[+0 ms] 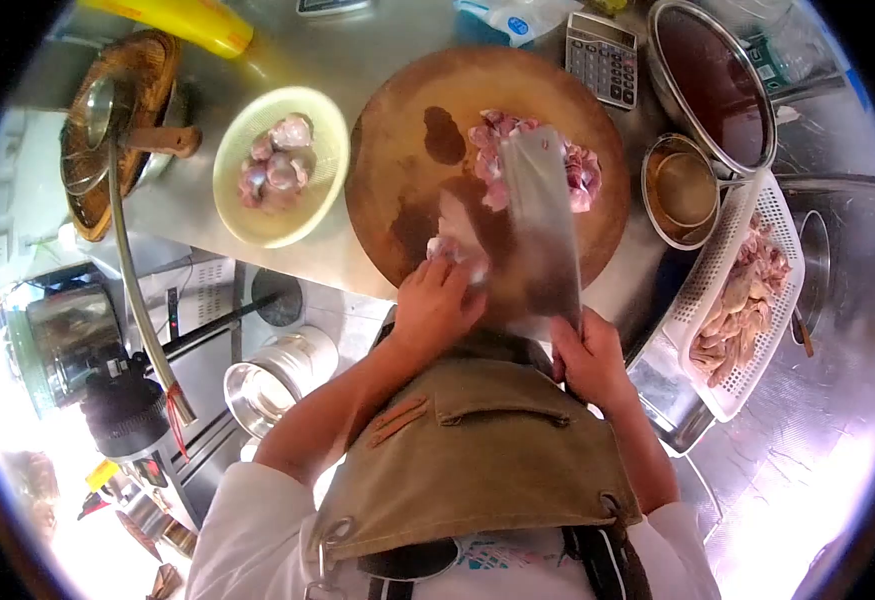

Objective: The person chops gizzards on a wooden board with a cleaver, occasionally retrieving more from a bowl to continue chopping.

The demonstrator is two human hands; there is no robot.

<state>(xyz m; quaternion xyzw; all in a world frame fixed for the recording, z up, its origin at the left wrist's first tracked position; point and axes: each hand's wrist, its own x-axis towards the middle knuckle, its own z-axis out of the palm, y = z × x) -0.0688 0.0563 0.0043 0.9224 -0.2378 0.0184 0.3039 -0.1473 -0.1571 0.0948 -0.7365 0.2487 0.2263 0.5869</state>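
A chopping board (387, 120) is set at the upper centre of the frame, with meat pieces (487, 150) laid towards its upper right.
The pieces are partly hidden by a cleaver (545, 220), gripped from below by the right hand (589, 360); a separate piece (442, 246) is held at the board's lower left by the left hand (437, 312). Farther left, a colander (227, 165) is partly filled with lumps (279, 172). Beside the board's upper right edge, a calculator (602, 62) is placed; right of that, a basin (660, 75) is set above a bowl (647, 200), and below both a basket (789, 245) is loaded with meat (737, 310).
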